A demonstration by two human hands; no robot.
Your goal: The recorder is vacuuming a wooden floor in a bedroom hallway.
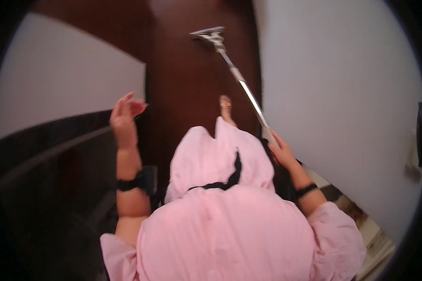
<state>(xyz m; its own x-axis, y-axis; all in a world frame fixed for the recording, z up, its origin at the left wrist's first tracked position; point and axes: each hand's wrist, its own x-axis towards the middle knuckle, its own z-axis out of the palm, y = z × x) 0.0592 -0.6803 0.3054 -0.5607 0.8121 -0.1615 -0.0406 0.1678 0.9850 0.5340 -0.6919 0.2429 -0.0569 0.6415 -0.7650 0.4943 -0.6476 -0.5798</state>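
Observation:
A long-handled mop (250, 93) slants away from me, its silvery pole leading to a pale, flat head (208, 33) on the dark floor. My right hand (281, 150) is closed round the grey grip at the near end of the pole. Raised at the left, my left hand (125, 114) holds nothing; its fingers are partly bent and apart. It is near the corner of the pale wall, away from the mop. Slight blur softens both hands.
Reddish-brown floor (187, 79) runs ahead between a pale wall (75, 70) at left and a broad white surface (333, 79) at right. One foot (225, 104) stands ahead. A dark, ledge-like surface (56, 164) lies at lower left. Pale items show at lower right.

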